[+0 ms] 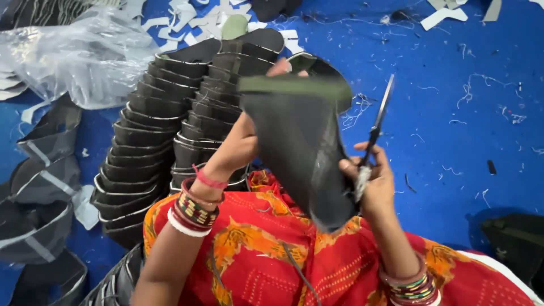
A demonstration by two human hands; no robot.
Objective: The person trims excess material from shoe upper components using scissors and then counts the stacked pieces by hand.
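My left hand (241,144) holds up a dark grey shoe upper piece (300,147) with a green band along its top edge; the piece hides most of my fingers. My right hand (377,181) grips a pair of small scissors (375,127), blades pointing up and to the right, and its fingertips touch the right edge of the same piece. Both wrists wear coloured bangles. My lap below is covered in red and orange patterned cloth (272,255).
Two long stacks of similar dark pieces (170,130) lie on the blue floor (453,113) ahead of my lap. More dark pieces (45,187) sit at the left. A clear plastic bag (73,56) lies upper left. White offcuts (192,22) and threads are scattered about.
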